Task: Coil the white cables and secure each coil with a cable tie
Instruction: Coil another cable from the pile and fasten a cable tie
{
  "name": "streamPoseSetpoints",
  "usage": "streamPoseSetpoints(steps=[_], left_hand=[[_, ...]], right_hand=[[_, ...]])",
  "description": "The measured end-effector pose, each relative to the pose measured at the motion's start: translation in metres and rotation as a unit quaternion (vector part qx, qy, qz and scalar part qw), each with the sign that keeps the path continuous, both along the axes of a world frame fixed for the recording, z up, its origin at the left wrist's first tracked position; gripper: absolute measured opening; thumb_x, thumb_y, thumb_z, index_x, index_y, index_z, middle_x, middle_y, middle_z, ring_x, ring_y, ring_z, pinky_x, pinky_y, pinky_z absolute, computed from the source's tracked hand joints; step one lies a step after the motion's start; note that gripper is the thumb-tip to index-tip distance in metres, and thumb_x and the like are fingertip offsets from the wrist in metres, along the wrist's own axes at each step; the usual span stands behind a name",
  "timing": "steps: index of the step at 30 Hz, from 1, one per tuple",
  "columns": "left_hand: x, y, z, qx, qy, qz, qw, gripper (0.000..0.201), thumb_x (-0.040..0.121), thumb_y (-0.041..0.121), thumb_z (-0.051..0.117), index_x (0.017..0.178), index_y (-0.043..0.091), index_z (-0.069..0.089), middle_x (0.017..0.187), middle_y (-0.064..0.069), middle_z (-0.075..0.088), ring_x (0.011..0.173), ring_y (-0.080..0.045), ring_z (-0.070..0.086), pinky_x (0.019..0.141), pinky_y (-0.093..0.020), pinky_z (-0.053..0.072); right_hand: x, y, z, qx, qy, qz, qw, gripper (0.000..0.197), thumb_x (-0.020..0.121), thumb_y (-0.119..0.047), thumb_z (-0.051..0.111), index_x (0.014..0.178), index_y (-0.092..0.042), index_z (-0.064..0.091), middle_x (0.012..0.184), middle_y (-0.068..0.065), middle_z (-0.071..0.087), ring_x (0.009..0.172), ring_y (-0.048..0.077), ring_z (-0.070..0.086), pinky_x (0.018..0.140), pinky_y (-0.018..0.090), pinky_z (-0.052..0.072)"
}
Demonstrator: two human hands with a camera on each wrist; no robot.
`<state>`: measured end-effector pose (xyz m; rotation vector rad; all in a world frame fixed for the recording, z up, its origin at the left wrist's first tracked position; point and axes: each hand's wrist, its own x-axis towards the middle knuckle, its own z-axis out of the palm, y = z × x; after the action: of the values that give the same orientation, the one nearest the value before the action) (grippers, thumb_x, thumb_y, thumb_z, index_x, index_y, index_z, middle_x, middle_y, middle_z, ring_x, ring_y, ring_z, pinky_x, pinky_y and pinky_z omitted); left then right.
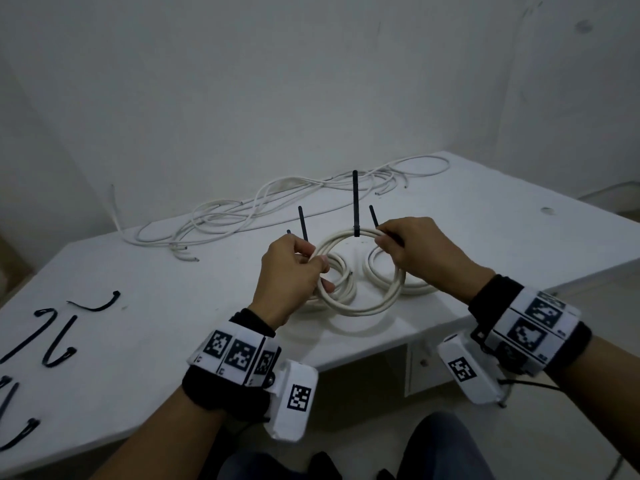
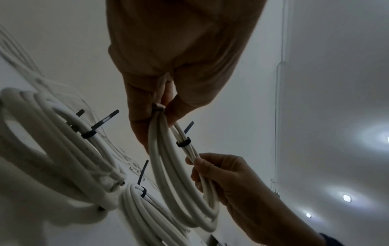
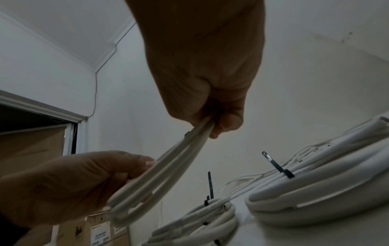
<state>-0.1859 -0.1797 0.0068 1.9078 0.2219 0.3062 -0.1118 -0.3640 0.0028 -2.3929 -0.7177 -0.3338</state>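
Observation:
I hold a coil of white cable (image 1: pixel 360 308) upright above the table. My left hand (image 1: pixel 317 261) pinches its left side between thumb and fingers. My right hand (image 1: pixel 382 240) grips its upper right side. A black cable tie (image 1: pixel 355 202) wraps the top of the coil, tail pointing up. Another black tie tail (image 1: pixel 374 216) sticks out at my right fingers. In the left wrist view the left hand (image 2: pixel 160 108) pinches the coil (image 2: pixel 179 174) and a tie band (image 2: pixel 183 142) circles it. In the right wrist view the right hand (image 3: pixel 210 126) clamps the strands (image 3: pixel 160 174).
Two tied coils (image 1: pixel 341 282) (image 1: pixel 419 289) lie on the white table (image 1: pixel 138 271) under my hands. Loose white cables (image 1: pixel 277 199) sprawl along the far edge by the wall. Several spare black ties (image 1: pixel 55 337) lie at the table's left. The near table edge runs below my wrists.

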Motion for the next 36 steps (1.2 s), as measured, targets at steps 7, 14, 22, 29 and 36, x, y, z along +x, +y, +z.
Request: streamPoseSetpoints(steps=[7,14,22,29,36], left_hand=[[0.009,0.024,0.008,0.151,-0.029,0.06,0.986,0.007,0.083,0.004,0.07,0.084,0.002,0.064,0.072,-0.014,0.07,0.053,-0.02,0.069,0.058,-0.036,0.06],[0.025,0.051,-0.002,0.316,-0.016,0.107,0.943,0.013,0.079,0.015,0.071,0.074,0.003,0.069,0.07,-0.01,0.068,0.069,-0.026,0.065,0.067,-0.038,0.056],[0.037,0.067,-0.016,0.419,0.116,0.051,0.899,0.018,0.082,0.019,0.066,0.09,0.003,0.062,0.084,-0.008,0.059,0.08,-0.028,0.059,0.059,-0.03,0.041],[0.039,0.07,-0.008,0.44,0.141,0.031,0.886,0.032,0.086,0.036,0.067,0.097,0.006,0.061,0.091,-0.006,0.058,0.085,-0.027,0.058,0.064,-0.029,0.039],[0.036,0.073,0.014,0.423,0.131,0.066,0.894,0.036,0.087,0.046,0.064,0.092,0.011,0.055,0.087,-0.003,0.055,0.083,-0.023,0.058,0.068,-0.031,0.047]], right_hand=[[0.015,0.03,0.007,-0.021,0.038,0.02,0.999,0.033,0.096,-0.017,0.05,0.069,0.0,0.054,0.054,0.003,0.043,0.054,0.018,0.037,0.051,0.029,0.026],[0.046,0.075,0.007,-0.066,0.09,0.021,0.993,0.029,0.093,-0.018,0.055,0.084,0.007,0.067,0.072,0.019,0.064,0.061,0.02,0.049,0.055,0.029,0.037],[0.059,0.102,-0.003,-0.17,0.087,0.035,0.981,0.025,0.092,-0.017,0.059,0.098,0.005,0.068,0.09,0.021,0.069,0.046,0.012,0.04,0.051,0.022,0.045],[0.063,0.1,-0.005,-0.203,0.104,0.04,0.973,0.029,0.093,-0.027,0.057,0.107,-0.003,0.065,0.09,0.009,0.062,0.048,0.008,0.042,0.036,0.013,0.038],[0.055,0.091,0.009,-0.215,0.101,0.029,0.971,0.047,0.093,-0.043,0.055,0.128,-0.012,0.051,0.124,0.008,0.057,0.075,0.015,0.047,0.054,0.02,0.035]])
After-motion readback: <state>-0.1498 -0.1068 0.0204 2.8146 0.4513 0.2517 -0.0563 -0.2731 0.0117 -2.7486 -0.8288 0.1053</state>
